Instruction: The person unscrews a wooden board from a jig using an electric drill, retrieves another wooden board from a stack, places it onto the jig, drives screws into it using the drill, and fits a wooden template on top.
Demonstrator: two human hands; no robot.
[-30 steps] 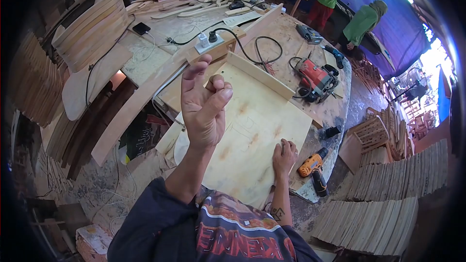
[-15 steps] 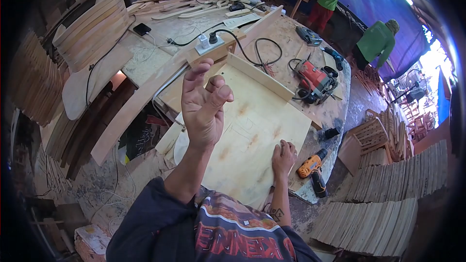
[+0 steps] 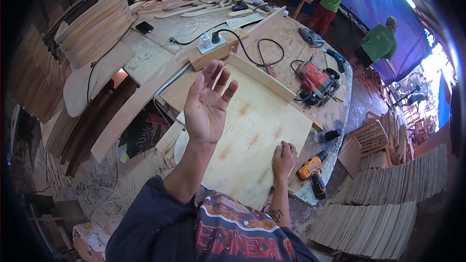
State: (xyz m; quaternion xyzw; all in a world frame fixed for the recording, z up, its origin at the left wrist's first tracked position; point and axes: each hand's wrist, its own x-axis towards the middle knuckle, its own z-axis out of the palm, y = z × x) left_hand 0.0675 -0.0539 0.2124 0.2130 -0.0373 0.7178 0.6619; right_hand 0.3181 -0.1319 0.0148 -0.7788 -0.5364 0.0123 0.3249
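Note:
My left hand [image 3: 206,111] is raised above a pale wooden panel [image 3: 242,148], palm turned up toward me, fingers spread and slightly bent, with nothing in it. The panel carries pencil marks and brownish smudges. At its right edge rests my right hand [image 3: 284,159], thumb on top and fingers curled at the rim; their tips are partly hidden. A narrow wooden board [image 3: 262,77] stands on edge along the panel's far side. Just right of my right hand lies an orange and black cordless drill [image 3: 313,167].
A red power tool [image 3: 316,81] sits right of the board, its black cable looping nearby. Beyond the panel is a power strip [image 3: 212,44] on a wood block. Curved chair parts [image 3: 92,29] stand left. Two people work at the back right; stacked slats [image 3: 366,225] lie lower right.
My left hand has turned and opened: its bent fingers have straightened and spread, palm now showing. My right hand stays at the panel's edge. One person at the back has shifted slightly.

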